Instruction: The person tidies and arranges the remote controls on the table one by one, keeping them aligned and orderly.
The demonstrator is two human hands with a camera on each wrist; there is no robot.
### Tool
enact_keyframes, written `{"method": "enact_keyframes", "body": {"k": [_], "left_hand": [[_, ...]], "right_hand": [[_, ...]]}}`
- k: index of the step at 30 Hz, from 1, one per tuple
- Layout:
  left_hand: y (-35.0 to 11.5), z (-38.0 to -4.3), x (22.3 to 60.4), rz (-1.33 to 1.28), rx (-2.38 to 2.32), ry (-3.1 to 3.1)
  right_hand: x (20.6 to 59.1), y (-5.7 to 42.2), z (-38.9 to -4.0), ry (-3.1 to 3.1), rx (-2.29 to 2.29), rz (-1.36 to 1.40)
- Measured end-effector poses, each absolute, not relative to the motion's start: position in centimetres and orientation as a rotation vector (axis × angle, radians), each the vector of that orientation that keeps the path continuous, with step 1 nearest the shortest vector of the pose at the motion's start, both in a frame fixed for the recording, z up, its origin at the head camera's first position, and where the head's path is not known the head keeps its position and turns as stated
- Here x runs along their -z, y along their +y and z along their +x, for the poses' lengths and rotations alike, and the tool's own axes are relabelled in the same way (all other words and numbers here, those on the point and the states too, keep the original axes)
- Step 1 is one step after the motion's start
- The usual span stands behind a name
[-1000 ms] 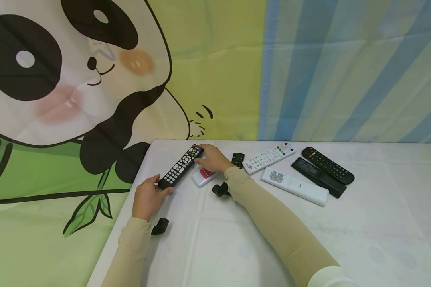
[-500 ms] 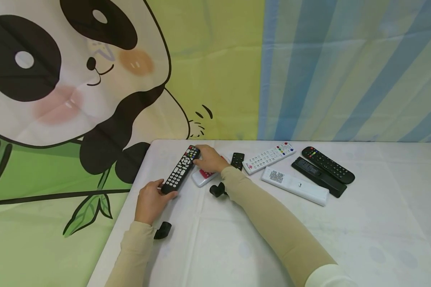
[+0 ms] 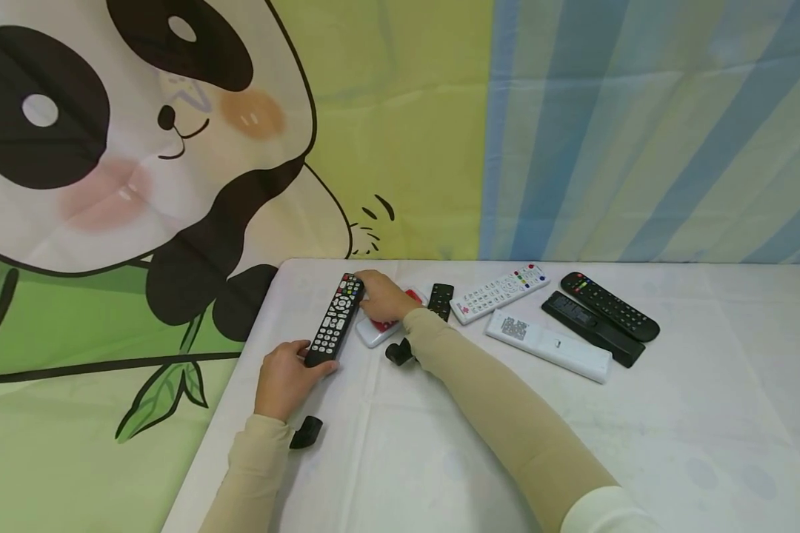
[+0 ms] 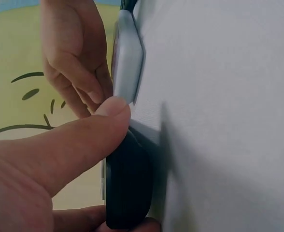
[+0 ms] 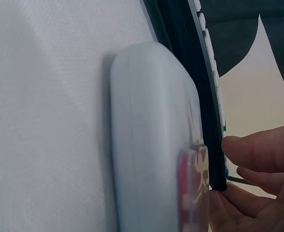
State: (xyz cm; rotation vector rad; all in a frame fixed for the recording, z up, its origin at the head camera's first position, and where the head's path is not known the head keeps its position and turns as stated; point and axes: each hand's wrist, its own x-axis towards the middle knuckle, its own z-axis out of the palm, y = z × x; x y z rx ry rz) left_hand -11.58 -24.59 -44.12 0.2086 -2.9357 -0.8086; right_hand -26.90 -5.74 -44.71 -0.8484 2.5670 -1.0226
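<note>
A black remote control [image 3: 335,318] with pale buttons lies slanted at the table's left side, buttons up. My left hand [image 3: 290,381] grips its near end between thumb and fingers; the left wrist view shows that thumb [image 4: 98,130] along one side. At the far end, my right hand [image 3: 383,296] pinches the remote's corner, and in the right wrist view its thumb [image 5: 258,147] is on the button face with fingers underneath. Under my right wrist, partly hidden, is a white remote with a red part [image 3: 373,336], seen close up as a rounded white body [image 5: 147,121].
To the right lie a small black remote [image 3: 441,298], a white remote with coloured buttons [image 3: 500,294], a face-down white remote [image 3: 548,346] and two black remotes side by side, one with buttons up [image 3: 610,306]. The white-covered table [image 3: 707,414] meets a printed cloth backdrop [image 3: 400,133].
Both hands have turned the black remote to a steeper angle. Its far end has shifted left with my right hand, while my left hand and the near end have moved right and nearer.
</note>
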Motion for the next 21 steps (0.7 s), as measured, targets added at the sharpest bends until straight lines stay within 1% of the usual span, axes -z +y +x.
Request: {"method": "enact_keyframes", "body": {"k": [4,21], "left_hand": [[-24.48,-11.48,44.26,0.195,0.802,-2.93],[-24.09,-11.65,44.6,0.211,0.811,-2.946]], "right_hand": [[45.17,-5.97,-27.08,2.563,1.025,-0.889],[44.82,-5.43,-26.61,2.539,0.986,-0.868]]}}
